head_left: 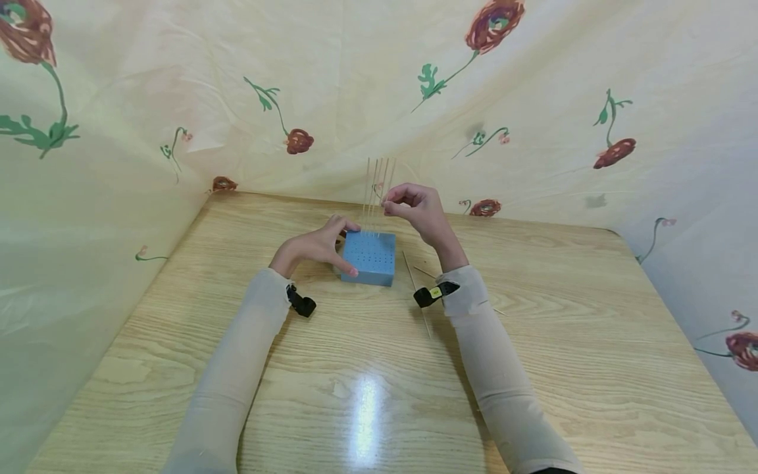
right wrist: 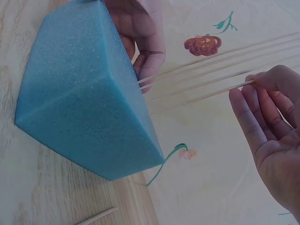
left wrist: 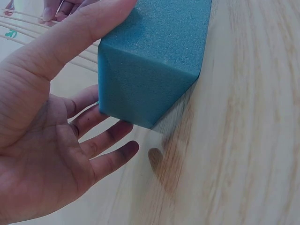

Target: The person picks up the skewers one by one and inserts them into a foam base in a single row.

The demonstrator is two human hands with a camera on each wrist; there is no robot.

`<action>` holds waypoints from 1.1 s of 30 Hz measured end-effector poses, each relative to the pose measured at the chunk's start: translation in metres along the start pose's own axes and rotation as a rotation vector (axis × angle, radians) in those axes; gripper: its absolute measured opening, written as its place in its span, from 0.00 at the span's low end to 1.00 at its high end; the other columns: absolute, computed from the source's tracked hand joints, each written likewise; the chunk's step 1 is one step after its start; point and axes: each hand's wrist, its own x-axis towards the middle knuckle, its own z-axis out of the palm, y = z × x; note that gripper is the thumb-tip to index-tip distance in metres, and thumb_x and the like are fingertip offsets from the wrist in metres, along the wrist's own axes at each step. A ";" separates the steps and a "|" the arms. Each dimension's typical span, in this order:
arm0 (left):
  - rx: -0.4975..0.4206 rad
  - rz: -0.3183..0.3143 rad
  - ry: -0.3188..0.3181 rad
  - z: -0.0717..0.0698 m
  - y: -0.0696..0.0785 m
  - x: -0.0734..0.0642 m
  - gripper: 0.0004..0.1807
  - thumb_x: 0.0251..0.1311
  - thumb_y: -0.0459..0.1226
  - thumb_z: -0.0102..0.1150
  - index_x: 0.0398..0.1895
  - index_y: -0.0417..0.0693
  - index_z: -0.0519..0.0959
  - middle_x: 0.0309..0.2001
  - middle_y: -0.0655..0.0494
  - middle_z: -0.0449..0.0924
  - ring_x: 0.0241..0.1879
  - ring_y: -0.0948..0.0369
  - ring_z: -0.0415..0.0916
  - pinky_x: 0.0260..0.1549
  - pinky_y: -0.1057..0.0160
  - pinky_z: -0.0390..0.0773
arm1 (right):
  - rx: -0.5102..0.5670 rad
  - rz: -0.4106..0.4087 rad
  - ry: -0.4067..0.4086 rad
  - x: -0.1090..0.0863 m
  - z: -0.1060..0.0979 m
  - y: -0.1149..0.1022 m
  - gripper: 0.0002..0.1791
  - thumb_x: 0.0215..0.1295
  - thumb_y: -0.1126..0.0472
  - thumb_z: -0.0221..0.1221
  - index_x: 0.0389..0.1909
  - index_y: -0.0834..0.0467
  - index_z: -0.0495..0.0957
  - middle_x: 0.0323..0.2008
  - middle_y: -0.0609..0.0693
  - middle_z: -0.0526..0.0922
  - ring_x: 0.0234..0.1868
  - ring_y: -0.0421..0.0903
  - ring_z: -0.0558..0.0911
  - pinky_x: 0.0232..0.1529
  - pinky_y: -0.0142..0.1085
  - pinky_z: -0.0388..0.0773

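A blue foam block with rows of small holes in its top rests on the table. Several thin wooden skewers stand upright in the holes along its far edge. My left hand holds the block from the left, thumb at the front face and fingers spread around the back corner, as the left wrist view also shows on the foam block. Above the block, my right hand pinches a skewer between thumb and fingertips. Its lower end appears to meet the block's top beside the others.
To the right of the block, a loose skewer lies on the wooden table, partly under the right wrist strap. Another skewer lies near the right forearm. A flower-printed cloth hangs behind the table's far edge.
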 end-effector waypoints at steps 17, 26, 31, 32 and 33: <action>-0.002 0.000 -0.005 0.000 0.000 0.000 0.50 0.52 0.41 0.78 0.73 0.42 0.56 0.72 0.42 0.49 0.74 0.46 0.49 0.74 0.41 0.54 | 0.042 -0.009 -0.009 -0.002 -0.002 0.000 0.04 0.65 0.71 0.65 0.35 0.70 0.82 0.34 0.49 0.86 0.36 0.44 0.86 0.42 0.37 0.86; 0.000 -0.011 -0.005 0.000 0.000 0.001 0.50 0.53 0.40 0.78 0.74 0.43 0.56 0.73 0.43 0.48 0.74 0.47 0.49 0.74 0.42 0.53 | 0.046 0.004 -0.021 -0.002 -0.003 -0.001 0.03 0.66 0.71 0.65 0.36 0.69 0.83 0.35 0.50 0.87 0.37 0.47 0.87 0.43 0.36 0.86; -0.009 0.003 -0.004 0.000 0.002 -0.001 0.51 0.52 0.42 0.79 0.73 0.41 0.56 0.72 0.41 0.48 0.74 0.46 0.49 0.74 0.41 0.53 | 0.055 0.013 -0.032 -0.003 -0.003 -0.003 0.05 0.66 0.69 0.65 0.37 0.70 0.83 0.35 0.50 0.88 0.37 0.45 0.87 0.44 0.36 0.86; -0.010 0.005 -0.002 0.000 0.002 -0.001 0.51 0.52 0.43 0.79 0.73 0.41 0.56 0.72 0.41 0.49 0.74 0.46 0.49 0.74 0.41 0.53 | 0.057 0.016 -0.033 -0.004 -0.003 -0.004 0.06 0.66 0.69 0.66 0.38 0.70 0.82 0.35 0.50 0.88 0.37 0.45 0.86 0.44 0.36 0.86; -0.010 0.009 -0.001 0.000 0.002 -0.002 0.52 0.51 0.44 0.79 0.73 0.41 0.56 0.72 0.41 0.49 0.73 0.45 0.49 0.74 0.41 0.54 | 0.056 0.017 -0.034 -0.004 -0.003 -0.004 0.07 0.66 0.68 0.66 0.38 0.71 0.82 0.35 0.50 0.88 0.37 0.44 0.86 0.44 0.36 0.86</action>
